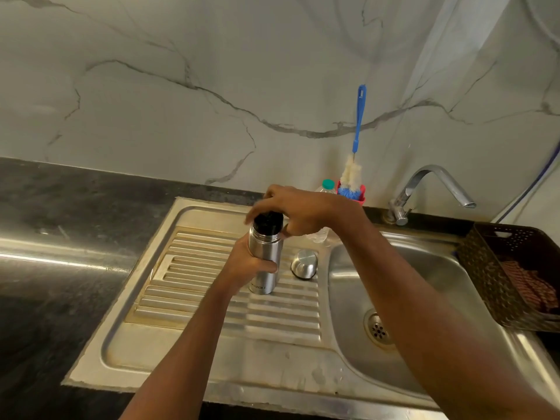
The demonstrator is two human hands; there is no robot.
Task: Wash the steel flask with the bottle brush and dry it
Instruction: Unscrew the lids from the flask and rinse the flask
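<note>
The steel flask [264, 277] stands upright on the ribbed drainboard [212, 301] of the sink. My left hand [248, 262] grips its body from the left. My right hand [291, 210] curls over the flask's black inner stopper [268, 222] at the top. The flask's steel outer cap [304, 264] lies on the drainboard just right of the flask. The bottle brush [357, 140], with a blue handle and white and blue bristles, stands in a red holder [360, 199] against the wall behind my right hand.
The sink basin [357, 286] with its drain [378, 328] lies to the right, under a chrome tap [430, 189]. A dark perforated basket [515, 274] holding a cloth sits at the basin's right edge. A clear plastic bottle [325, 189] with a green cap stands behind my right hand. Dark countertop [60, 237] extends left.
</note>
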